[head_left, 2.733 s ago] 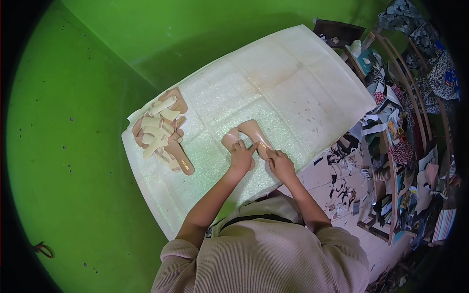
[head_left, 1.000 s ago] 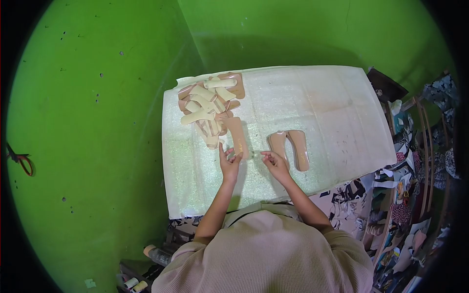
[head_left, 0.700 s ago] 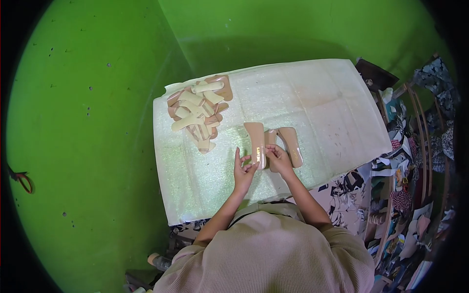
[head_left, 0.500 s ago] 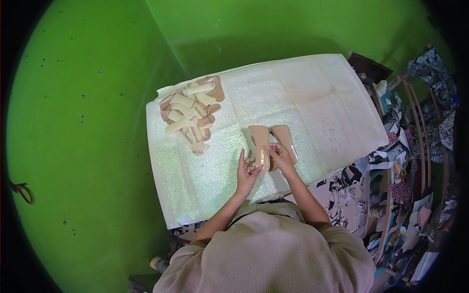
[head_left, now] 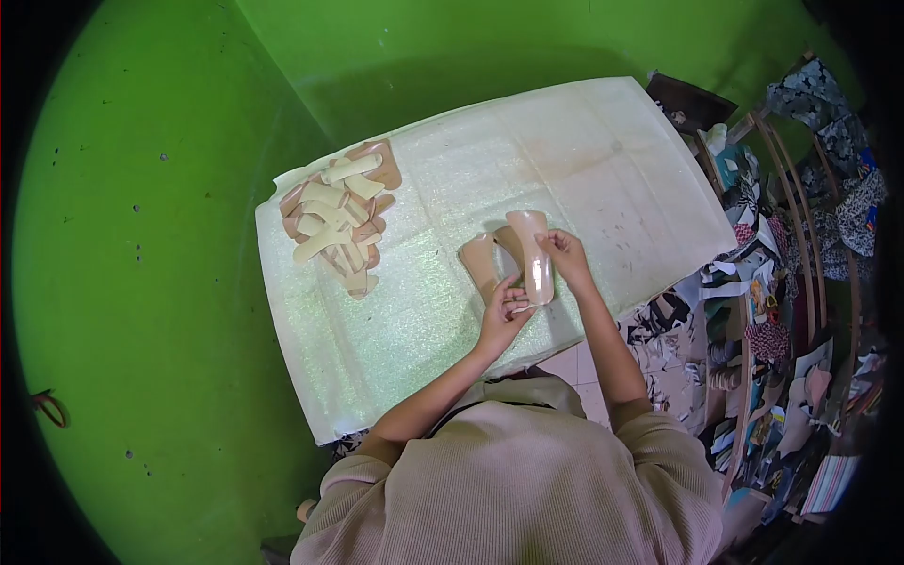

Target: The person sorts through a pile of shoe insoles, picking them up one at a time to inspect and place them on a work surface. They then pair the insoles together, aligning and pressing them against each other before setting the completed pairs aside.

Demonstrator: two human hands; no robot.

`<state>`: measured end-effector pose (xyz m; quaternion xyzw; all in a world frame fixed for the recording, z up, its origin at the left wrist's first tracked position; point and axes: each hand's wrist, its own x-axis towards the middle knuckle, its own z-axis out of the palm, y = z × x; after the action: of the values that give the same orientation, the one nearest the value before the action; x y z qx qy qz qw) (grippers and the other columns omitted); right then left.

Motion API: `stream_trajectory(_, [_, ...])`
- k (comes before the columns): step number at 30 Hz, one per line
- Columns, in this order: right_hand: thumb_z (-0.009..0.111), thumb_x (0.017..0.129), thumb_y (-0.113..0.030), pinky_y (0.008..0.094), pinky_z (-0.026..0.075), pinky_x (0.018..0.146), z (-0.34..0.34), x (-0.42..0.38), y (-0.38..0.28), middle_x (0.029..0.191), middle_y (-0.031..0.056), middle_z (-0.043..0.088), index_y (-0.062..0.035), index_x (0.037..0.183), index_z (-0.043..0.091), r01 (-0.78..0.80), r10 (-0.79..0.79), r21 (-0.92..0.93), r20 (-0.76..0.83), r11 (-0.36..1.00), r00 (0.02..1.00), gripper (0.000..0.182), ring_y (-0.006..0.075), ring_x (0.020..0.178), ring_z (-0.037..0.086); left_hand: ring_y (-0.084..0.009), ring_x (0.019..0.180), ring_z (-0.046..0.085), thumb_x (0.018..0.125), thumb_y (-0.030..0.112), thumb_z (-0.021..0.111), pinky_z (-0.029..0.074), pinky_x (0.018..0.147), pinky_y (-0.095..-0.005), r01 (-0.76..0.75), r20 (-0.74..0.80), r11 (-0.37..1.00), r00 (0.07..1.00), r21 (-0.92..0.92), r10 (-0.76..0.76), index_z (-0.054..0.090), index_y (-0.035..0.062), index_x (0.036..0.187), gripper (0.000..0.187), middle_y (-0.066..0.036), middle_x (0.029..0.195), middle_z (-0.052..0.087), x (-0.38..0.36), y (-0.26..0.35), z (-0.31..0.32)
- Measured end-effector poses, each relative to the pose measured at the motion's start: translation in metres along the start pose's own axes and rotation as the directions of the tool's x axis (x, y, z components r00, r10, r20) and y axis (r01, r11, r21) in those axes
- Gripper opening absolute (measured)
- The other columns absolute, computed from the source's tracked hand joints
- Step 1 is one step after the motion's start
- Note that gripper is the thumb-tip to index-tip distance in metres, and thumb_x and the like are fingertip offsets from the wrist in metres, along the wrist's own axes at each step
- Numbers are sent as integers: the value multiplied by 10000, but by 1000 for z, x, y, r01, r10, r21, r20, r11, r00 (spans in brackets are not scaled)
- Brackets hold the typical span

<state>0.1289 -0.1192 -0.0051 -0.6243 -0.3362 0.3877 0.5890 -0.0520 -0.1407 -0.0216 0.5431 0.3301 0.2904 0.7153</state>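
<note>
Left hand (head_left: 502,314): fingers curled and pinching the near, narrow end of a tan insole (head_left: 533,254), thumb on its upper face.

Right hand (head_left: 565,254): fingers closed along the insole's right edge near its middle; whether the thumb lies over or under cannot be told.

Insole in hand: long, rounded at the far end, glossy on top, raised slightly off the table and overlapping the far edge of a second insole (head_left: 480,264) that lies flat just to its left.

Work surface: white foam sheet (head_left: 603,160) covering the table, with faint brownish stains toward the far side and small dark specks near the right edge.

Stock: pile of insoles and pale straps (head_left: 332,215) at the sheet's far left corner, well apart from the hands.

Surroundings: green wall (head_left: 141,235) behind and to the left; wooden rack with patterned scraps (head_left: 782,273) to the right.

Risks, as judged:
- The glossy face may be a film or wet coating; a thumb pressed on it could smudge or crease it.
- The overlap with the flat insole could make the two stick or drag together.
- A grip at the tip and one edge only may let the piece bend or twist.

Writing: no print legible on either insole; no readable brand or label anywhere in view.
</note>
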Motion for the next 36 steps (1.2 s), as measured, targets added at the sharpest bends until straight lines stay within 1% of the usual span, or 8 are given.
stream_trajectory(1, [619,837,-142,186,388,541,-4,4,0,679,-18,559,12,819,603,4,-4,-13,13,1000,1000,157,33,592,471,-205,992,514,750,-33,635,448,830,-327,31,24,998,999,58,-32,290,69,1344,694,-104,1102,463,-1,2,2])
stream_trajectory(2, [621,836,-146,186,387,541,-8,8,1,677,-18,558,14,817,603,10,-9,-26,27,1000,1000,162,33,591,471,-229,1020,495,747,-3,638,423,852,-347,-103,43,956,995,275,95,339,73,1315,646,-105,1117,468,-1,4,2])
stream_trajectory(4, [632,830,-156,185,388,536,-18,16,11,673,-19,555,12,815,605,25,-20,-67,73,997,997,171,34,587,467,-276,1077,457,742,56,644,373,895,-387,-345,160,687,934,640,320,436,81,1256,556,-106,1147,477,-1,10,-2])
stream_trajectory(7, [620,840,-152,186,414,597,-22,21,24,734,-5,587,7,852,606,-2,27,-177,141,984,990,160,40,658,510,-313,1111,417,747,146,626,305,929,-431,-454,311,350,865,819,393,526,103,1169,436,-102,1183,479,2,8,-6])
stream_trajectory(10, [618,842,-152,184,412,588,-21,22,34,728,-7,581,9,856,605,-6,42,-216,162,976,986,163,36,653,503,-277,1130,406,775,214,597,284,921,-446,-488,409,173,841,855,355,546,126,1145,384,-79,1204,478,5,2,-11])
stream_trajectory(13, [637,824,-158,195,399,539,-18,24,46,668,-13,555,19,820,607,2,19,-169,123,986,992,179,37,592,467,-267,1131,405,780,223,591,284,903,-460,-480,415,134,845,867,337,556,143,1133,364,-79,1205,476,6,-3,-13])
stream_trajectory(25, [650,809,-130,202,417,575,-14,22,56,693,-5,554,22,861,595,-16,29,-157,77,988,997,169,48,618,477,-271,1159,383,789,238,579,257,913,-482,-440,391,111,868,891,305,567,213,1150,362,-98,1215,458,5,-2,-17])
stream_trajectory(36, [680,774,-134,225,440,599,-6,19,59,711,30,575,12,879,589,12,-13,-201,-1,979,1000,202,76,632,502,-276,1176,366,775,227,589,250,919,-499,-446,398,89,859,891,321,584,211,1128,353,-111,1234,435,5,-1,-18])
